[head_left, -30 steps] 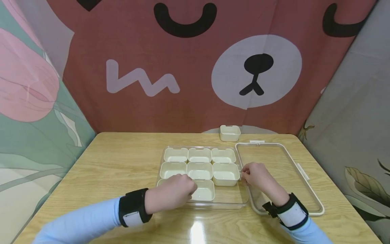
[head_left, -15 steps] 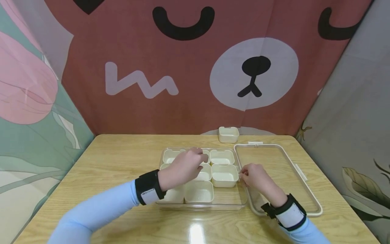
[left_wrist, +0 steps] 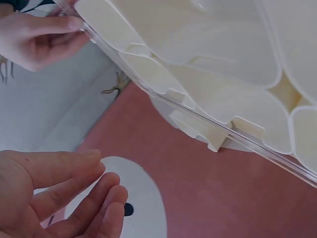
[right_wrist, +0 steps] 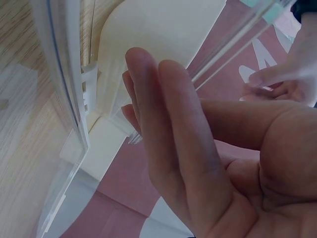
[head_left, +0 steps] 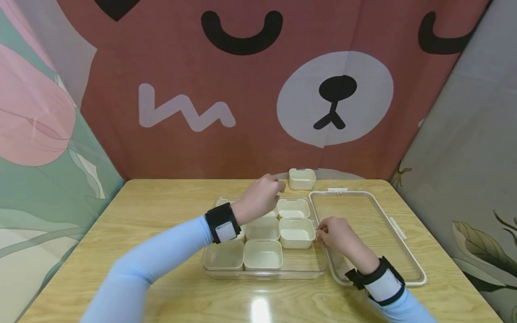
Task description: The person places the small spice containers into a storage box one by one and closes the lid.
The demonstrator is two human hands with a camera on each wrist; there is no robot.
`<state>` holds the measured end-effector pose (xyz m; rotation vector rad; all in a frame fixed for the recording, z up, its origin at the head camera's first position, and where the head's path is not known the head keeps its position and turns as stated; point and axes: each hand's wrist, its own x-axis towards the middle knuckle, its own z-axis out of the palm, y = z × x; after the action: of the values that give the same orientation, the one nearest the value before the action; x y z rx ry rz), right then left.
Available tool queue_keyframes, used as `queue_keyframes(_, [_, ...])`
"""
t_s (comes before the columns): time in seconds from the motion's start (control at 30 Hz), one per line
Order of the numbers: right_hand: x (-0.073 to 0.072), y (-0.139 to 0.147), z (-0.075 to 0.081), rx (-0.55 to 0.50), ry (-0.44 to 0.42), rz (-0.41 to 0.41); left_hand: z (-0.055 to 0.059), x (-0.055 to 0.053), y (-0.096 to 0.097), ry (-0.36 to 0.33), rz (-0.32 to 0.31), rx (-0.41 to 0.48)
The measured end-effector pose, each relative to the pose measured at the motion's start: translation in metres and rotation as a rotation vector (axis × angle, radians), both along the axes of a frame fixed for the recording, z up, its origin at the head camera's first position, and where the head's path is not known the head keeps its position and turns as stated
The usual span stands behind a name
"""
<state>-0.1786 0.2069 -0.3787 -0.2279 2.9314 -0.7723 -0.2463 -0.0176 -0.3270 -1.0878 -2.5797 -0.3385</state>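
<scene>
My left hand [head_left: 258, 202] hovers over the back row of cream cups in a clear plastic box [head_left: 266, 274]. Its loosely bent fingers hold nothing and point towards a single cream cup [head_left: 302, 179] standing behind the box. In the left wrist view, that hand [left_wrist: 74, 198] is apart from the box and the lone cup [left_wrist: 198, 129]. My right hand [head_left: 341, 235] pinches the box's right edge, beside a cup [head_left: 297, 233] in the middle row. Parts of the back and middle rows are hidden by the left hand and wrist.
A clear lid with a cream frame [head_left: 416, 283] lies on the wooden table [head_left: 169, 202] right of the box, partly under my right hand. In the box's front row stand two cups, with a bare space at the right end [head_left: 299, 260]. A bear-print cloth [head_left: 181, 152] hangs behind the table.
My left hand has moved from the front row back and rightwards over the cups, towards the lone cup. The right hand keeps its place at the box's edge.
</scene>
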Motion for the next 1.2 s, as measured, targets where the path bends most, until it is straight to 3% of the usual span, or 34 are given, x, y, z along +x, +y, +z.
queue_keyframes(0.1, [0.001, 0.0, 0.0, 0.001, 0.009, 0.009, -0.003, -0.011, 0.008, -0.003, 0.022, -0.011])
queue_keyframes(0.3, [-0.001, 0.0, -0.001, 0.009, 0.016, 0.006, -0.008, -0.031, 0.023, 0.054, 0.058, -0.027])
queue_keyframes(0.8, [-0.001, 0.0, 0.0, 0.017, 0.032, 0.006, -0.019, -0.065, 0.046, 0.03, 0.136, -0.046])
queue_keyframes(1.03, [-0.002, -0.001, -0.001, 0.021, 0.03, 0.001, -0.026, -0.083, 0.053, 0.034, 0.139, -0.031])
queue_keyframes(1.2, [-0.001, -0.001, -0.001, 0.018, 0.037, -0.002, -0.028, -0.091, 0.06, 0.036, 0.153, -0.074])
